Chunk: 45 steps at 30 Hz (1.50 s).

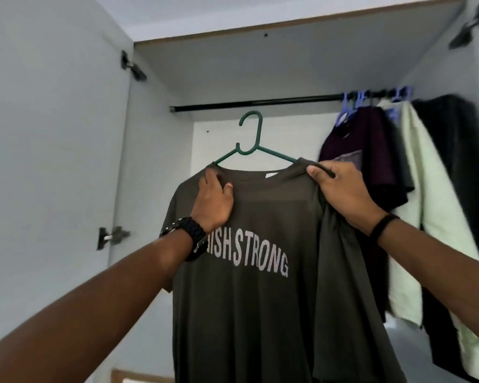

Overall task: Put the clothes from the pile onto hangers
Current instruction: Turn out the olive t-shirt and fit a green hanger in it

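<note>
Left hand [215,200] and right hand [340,189] each grip a shoulder of the dark olive printed T-shirt [260,286]; it hangs on the green plastic hanger [250,139].

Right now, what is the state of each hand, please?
Left hand: grips the dark olive T-shirt at its left shoulder.
Right hand: pinches the T-shirt's right shoulder, over the green hanger.

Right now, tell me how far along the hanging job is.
Done: a maroon shirt, a pale green garment and a black one hang at the right end of the closet rod. In hand: the left hand and right hand hold the olive T-shirt on a green hanger, not yet hooked. Left: the pile is out of view.
</note>
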Tool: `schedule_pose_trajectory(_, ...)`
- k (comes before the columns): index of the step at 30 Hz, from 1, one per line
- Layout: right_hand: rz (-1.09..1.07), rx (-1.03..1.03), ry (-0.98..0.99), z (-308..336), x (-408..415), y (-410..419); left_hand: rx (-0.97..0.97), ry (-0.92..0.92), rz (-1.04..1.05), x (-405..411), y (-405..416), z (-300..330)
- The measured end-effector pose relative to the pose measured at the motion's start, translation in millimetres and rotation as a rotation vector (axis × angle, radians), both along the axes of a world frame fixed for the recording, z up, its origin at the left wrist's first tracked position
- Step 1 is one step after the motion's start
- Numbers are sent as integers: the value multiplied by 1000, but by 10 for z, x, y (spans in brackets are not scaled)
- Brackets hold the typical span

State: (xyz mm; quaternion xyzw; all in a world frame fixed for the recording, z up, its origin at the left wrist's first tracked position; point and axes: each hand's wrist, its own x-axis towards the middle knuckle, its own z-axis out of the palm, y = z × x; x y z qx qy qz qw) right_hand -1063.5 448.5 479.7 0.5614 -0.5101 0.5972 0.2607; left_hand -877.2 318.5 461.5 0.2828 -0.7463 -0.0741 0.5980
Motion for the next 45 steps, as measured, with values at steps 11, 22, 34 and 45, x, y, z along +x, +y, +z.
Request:
schedule_pose_trajectory(11,-343,-161,77,948,-1032,-375,-82,-257,-263,-1575,-533,610)
schedule_pose_trajectory(22,-516,-265,-92,2046,-2254,-1322,-155,-207,-626,-3461,-1207,1275)
schedule_pose_trajectory(34,-776,-344,72,2708,-2681,-2259,-409,-237,-601,-4363,-2163,1533)
schedule_pose_trajectory(45,-1055,-153,200,2870,-2938,-2558,-431,-132,-718,-4580,-2574,1503)
